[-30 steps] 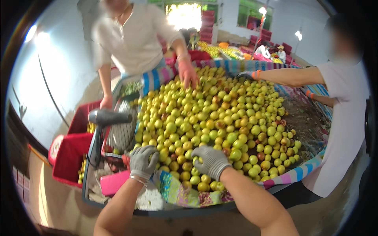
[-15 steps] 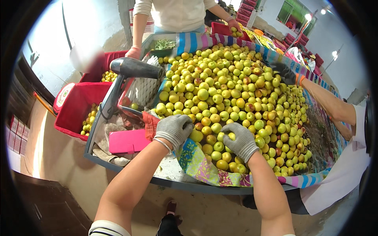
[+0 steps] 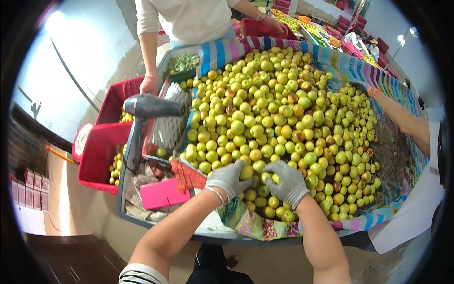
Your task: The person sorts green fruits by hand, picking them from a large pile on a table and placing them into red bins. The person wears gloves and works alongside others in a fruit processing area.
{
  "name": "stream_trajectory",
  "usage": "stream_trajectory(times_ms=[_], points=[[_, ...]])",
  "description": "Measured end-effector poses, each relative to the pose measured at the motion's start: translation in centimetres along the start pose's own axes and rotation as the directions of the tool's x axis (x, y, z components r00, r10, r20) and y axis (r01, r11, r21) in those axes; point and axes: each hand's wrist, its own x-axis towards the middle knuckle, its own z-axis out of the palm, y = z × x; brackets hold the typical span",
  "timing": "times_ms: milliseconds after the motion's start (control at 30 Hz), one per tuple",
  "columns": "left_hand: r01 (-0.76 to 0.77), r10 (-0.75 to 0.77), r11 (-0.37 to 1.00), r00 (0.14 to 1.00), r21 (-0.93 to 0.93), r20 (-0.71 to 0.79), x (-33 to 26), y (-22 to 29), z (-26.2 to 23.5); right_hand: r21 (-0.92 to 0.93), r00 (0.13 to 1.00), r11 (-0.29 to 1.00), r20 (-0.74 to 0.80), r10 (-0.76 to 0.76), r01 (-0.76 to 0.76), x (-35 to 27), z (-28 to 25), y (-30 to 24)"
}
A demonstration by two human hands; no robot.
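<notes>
A big heap of yellow-green jujubes, some blushed brown-red, lies on a patterned cloth in a grey-rimmed table. Both my hands wear grey knit gloves at the near edge of the heap. My left hand curls its fingers round a jujube. Just to its right, my right hand is closed with a jujube between thumb and fingers. The gloves partly hide both fruits. A pink phone case and an orange-red cloth lie left of my left hand.
A black hair dryer is mounted over the table's left side, beside white foam netting. Red crates holding jujubes stand to the left. One person stands across; another person's arm reaches in from the right.
My left hand has moved in toward my right hand, and a jujube now shows at its fingers. The person across no longer holds jujubes over the red crate. The whole view has shifted slightly.
</notes>
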Motion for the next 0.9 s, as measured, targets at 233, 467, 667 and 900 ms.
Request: stream_trajectory(times_ms=[233, 467, 667, 900], points=[[-0.497, 0.481, 0.835, 0.868, -0.236, -0.128, 4.3, -3.6, -2.2, 0.123, 0.996, 0.992, -0.072, 0.049, -0.040, -0.1, -0.5, 1.7], [-0.437, 0.432, 0.897, 0.829, 0.070, -0.356, 14.1, -5.2, -3.0, 0.271, 0.986, 0.954, -0.062, 0.154, -0.132, 0.7, -0.7, 2.2], [-0.204, 0.293, 0.946, 0.870, 0.252, -0.397, 19.9, -9.9, -4.4, 0.328, 0.984, 0.935, -0.068, 0.163, -0.133, 0.9, -0.7, 2.7], [-0.047, 0.200, 0.956, 0.826, 0.290, -0.527, 14.5, -16.9, -3.5, 0.354, 0.976, 0.916, -0.037, 0.214, -0.188, 0.9, -0.8, 2.6]])
